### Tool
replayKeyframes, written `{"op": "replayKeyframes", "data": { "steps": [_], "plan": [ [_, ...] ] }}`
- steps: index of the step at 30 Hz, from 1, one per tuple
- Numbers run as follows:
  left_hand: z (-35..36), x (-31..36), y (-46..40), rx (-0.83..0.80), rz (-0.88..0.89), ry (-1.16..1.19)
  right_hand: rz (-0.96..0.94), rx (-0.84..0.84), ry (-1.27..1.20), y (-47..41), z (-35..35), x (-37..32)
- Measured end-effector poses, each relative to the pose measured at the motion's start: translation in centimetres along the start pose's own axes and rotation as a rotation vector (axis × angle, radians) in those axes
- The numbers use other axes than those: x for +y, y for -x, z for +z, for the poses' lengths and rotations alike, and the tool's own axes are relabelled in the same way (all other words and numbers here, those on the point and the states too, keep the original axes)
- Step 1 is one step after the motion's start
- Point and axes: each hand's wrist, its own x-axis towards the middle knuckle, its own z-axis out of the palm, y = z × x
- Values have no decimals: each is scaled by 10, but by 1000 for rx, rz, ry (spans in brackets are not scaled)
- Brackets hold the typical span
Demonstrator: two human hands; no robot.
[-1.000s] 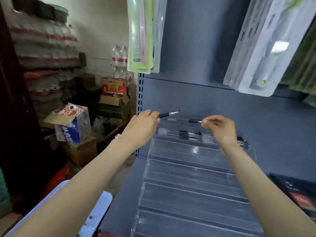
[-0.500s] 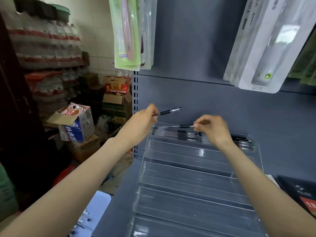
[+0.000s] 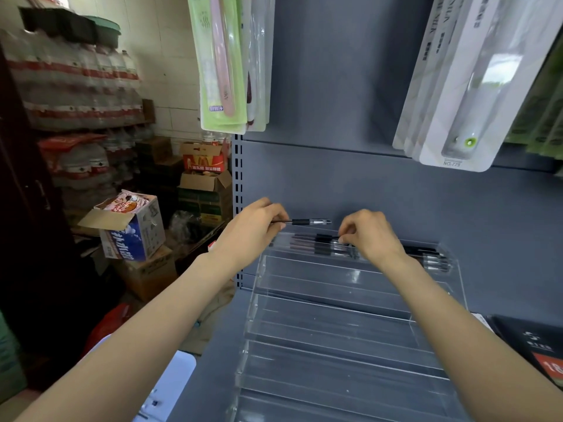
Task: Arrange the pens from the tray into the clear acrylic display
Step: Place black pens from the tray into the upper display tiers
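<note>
A: Pens (image 3: 320,245) lay in the top tier of the clear acrylic display (image 3: 335,330), just above mid-frame. Why only there?

B: Filling seemed to run from the back tier forward, so the lower tiers showed nothing in them. The stocked pens lay side by side, long axes running left to right across the frame, parallel to the tier's front lip.

A: And the hands?

B: The left hand (image 3: 254,231), left of centre, pinched one end of a single pen (image 3: 304,221) between curled fingers, holding it in the air just above the back tier. Its long axis ran left to right, nearly level, with the free end and its pale tip pointing toward the right hand (image 3: 370,236). Held that way, it already matched the row below, probably so it could drop straight in.

A: What was the right hand doing?

B: Its fingertips (image 3: 345,237) were curled down onto the pens in the tier, pinching or nudging one; I judged it was squaring the row. The tray itself could not be picked out with confidence.
</note>
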Motion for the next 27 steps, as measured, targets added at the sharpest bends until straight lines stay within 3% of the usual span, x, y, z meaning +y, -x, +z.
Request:
{"op": "replayKeyframes", "data": {
  "steps": [4,9,12,17,21,27],
  "plan": [
    [2,3,-1,-6,3,12,-17,-24,-64,-2,5,2],
    [5,3,-3,-4,11,43,-45,111,-371,10,-10,5],
    [9,9,-5,-12,36,102,-130,58,-575,20,-17,-2],
    [9,16,-5,8,29,150,-152,64,-528,27,-22,1],
    [6,2,2,38,-147,100,-52,143,-482,28,-22,11],
    [3,-11,11,-114,-333,191,-31,134,-379,26,-12,8]
  ]
}}
